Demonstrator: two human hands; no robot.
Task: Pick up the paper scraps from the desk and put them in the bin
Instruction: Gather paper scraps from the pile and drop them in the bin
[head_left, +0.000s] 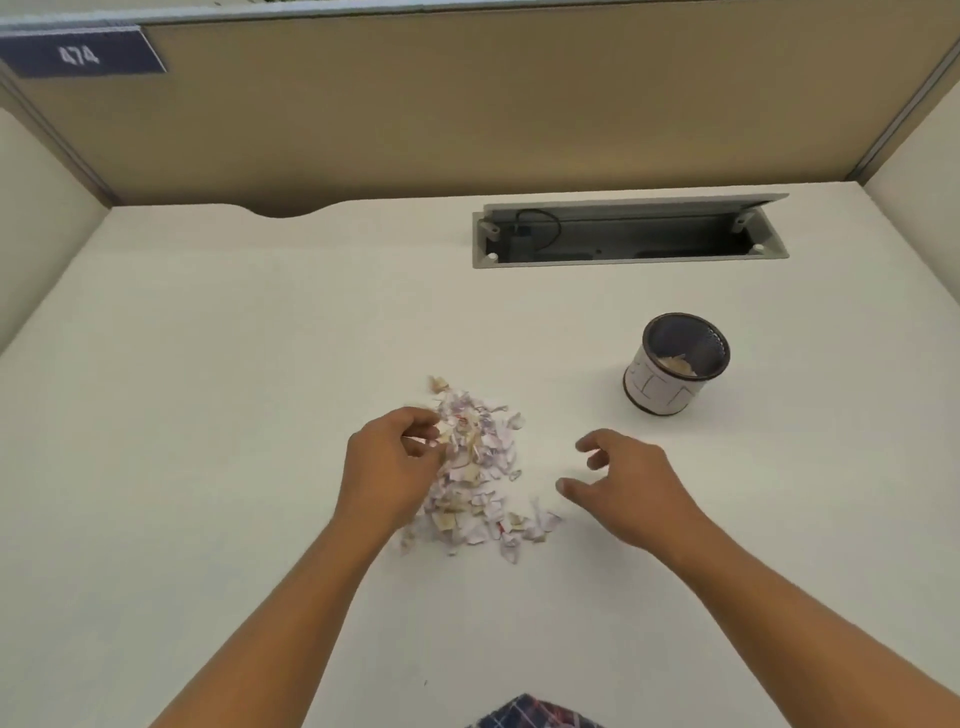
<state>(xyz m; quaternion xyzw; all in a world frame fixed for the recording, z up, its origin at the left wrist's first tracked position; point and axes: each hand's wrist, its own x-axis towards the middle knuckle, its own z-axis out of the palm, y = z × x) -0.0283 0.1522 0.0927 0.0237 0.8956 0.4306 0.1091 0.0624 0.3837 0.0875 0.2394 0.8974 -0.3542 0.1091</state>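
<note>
Forearms extended over the desk (208, 364): my left hand (392, 467) pinches paper scraps (478, 467) at the pile, my right hand (631, 486) hovers open and empty; next, carry them to the bin (675, 366).

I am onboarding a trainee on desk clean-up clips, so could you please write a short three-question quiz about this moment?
1. True or false: the small mesh bin already holds some scraps.
2. Which hand is touching the pile of paper scraps? A) the left hand B) the right hand C) both hands
3. What lies open in the desk behind the bin?

Key:
1. True: pale scraps show inside the bin.
2. A: the left hand's fingers pinch scraps at the pile's left edge, while the right hand hovers open, clear of the pile.
3. The grey cable tray, its lid raised, with a black cable inside.
</note>
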